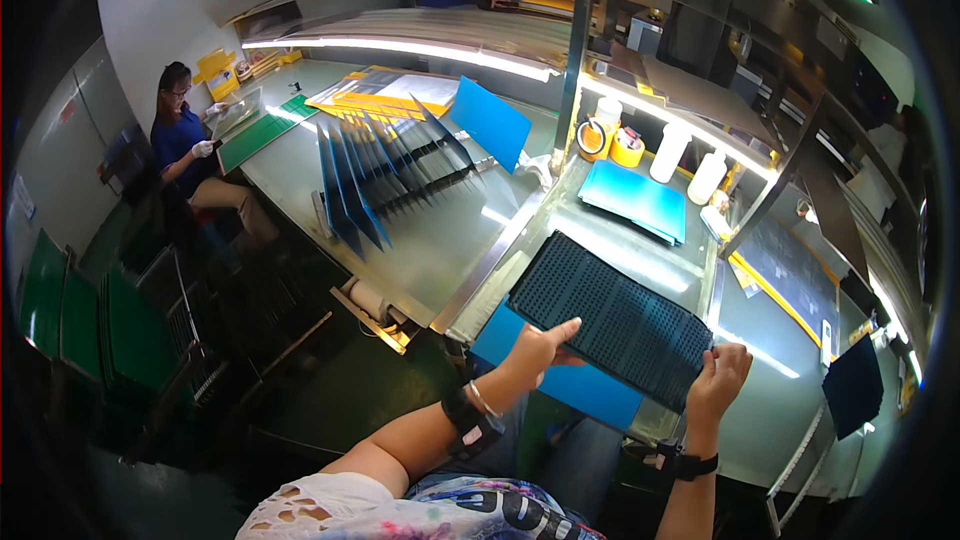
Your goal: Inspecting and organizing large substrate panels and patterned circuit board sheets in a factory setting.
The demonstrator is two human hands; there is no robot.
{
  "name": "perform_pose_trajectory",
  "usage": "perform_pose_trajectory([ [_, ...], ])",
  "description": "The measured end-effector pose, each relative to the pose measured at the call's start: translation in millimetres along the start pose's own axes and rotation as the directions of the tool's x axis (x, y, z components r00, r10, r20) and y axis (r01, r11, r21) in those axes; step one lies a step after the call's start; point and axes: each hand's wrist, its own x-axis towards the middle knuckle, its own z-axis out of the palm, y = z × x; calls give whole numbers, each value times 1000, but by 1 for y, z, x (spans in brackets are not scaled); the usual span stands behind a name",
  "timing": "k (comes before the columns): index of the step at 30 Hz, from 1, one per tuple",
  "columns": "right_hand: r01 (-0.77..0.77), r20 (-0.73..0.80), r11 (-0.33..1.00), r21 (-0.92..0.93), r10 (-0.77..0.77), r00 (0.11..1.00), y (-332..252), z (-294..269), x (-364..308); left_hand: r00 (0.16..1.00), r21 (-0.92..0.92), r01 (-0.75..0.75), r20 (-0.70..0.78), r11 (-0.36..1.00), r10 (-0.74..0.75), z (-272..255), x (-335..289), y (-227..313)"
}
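Between my two hands a dark rectangular panel, covered in rows of small marks or holes, is held tilted above the bench edge. My left hand is closed on its near left side, thumb on top. At the right end, my right hand grips the corner, fingers curled round it. Under the panel lies a blue sheet, partly covered by it. Beyond the panel, a stack of blue sheets rests on the bench.
White bottles and tape rolls stand behind the blue stack. To the left, a rack holds several upright panels. A lit metal shelf frame spans the bench. A seated person handles a panel at far left; dark sheets stand right.
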Motion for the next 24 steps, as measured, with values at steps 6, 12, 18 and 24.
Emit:
perform_pose_trajectory([
  [6,44,188,877,478,-152,970,-81,1,-3,960,-111,32,-272,993,-61,-63,85,-6],
  [12,-345,360,467,814,60,931,-109,52,8,970,-450,91,-164,888,-182,-87,99,-3],
  [18,-457,464,291,841,48,885,-148,62,46,992,-387,-102,-113,917,63,-100,123,-47],
  [24,-160,417,603,781,-314,853,-166,29,38,983,-207,0,-180,978,-38,-67,129,-33],
])
